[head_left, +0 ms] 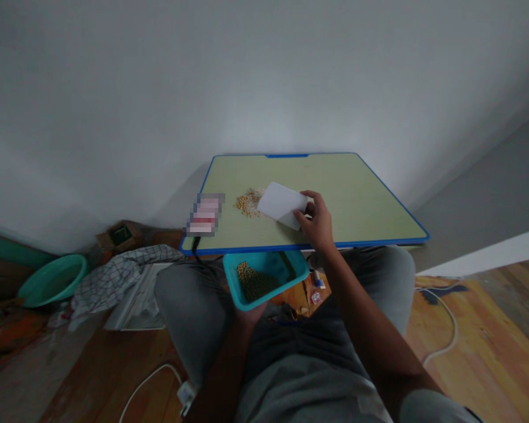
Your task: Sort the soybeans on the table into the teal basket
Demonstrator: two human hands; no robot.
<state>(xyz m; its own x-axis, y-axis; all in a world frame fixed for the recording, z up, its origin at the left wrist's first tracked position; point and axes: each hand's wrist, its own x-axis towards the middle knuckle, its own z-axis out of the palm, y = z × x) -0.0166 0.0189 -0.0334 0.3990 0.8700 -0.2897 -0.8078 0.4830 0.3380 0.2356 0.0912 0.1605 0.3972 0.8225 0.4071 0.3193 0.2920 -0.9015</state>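
Note:
My right hand (318, 223) pinches a stiff white card (280, 202) by its right edge, thumb in front and fingers behind. The card leans over the green tabletop (352, 205), its left end beside a small heap of yellowish beans and pale grains (247, 202). Below the table's front edge, my left hand (249, 315) holds a turquoise plastic basin (230, 286) from underneath; most of its fingers are hidden. Inside the basin lie dark green beans (260, 285) with a patch of yellow ones (244, 270) at the left. The basin tilts a little toward its lower left.
A blurred-out pinkish object (205, 214) lies at the table's left edge, a dark strap (196, 242) hanging below it. On the floor at left are a checked cloth (114, 279) and a green tub (55, 282). White cables (454, 329) run along the floor. A wall stands behind the table.

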